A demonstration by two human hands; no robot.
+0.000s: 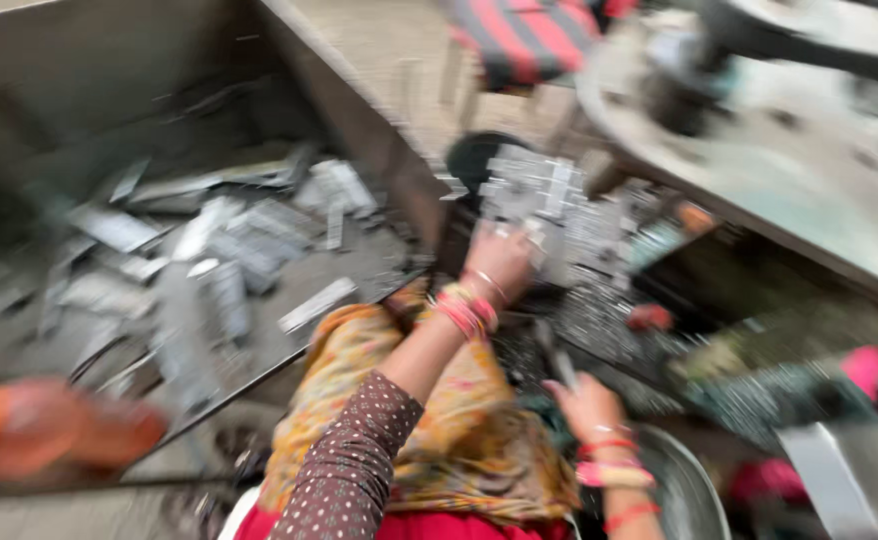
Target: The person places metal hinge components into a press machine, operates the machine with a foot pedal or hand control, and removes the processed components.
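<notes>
The picture is smeared by motion. My left hand (499, 262), in a brown dotted sleeve with pink and red bangles, reaches forward, and its fingers close on a bundle of punched grey metal strips (544, 200). My right hand (587, 405), also in bangles, stays low and close to me. It pinches a thin grey metal piece (559, 362) that points up and away. A yellow patterned scarf (459, 440) lies across my lap between the two arms.
A large sheet-metal bin (79, 90) on the left holds several scrap metal offcuts (229, 245). A round grey machine table (789, 150) fills the upper right. A metal bowl (684, 490) sits by my right wrist. A blurred orange shape (49, 430) shows low left.
</notes>
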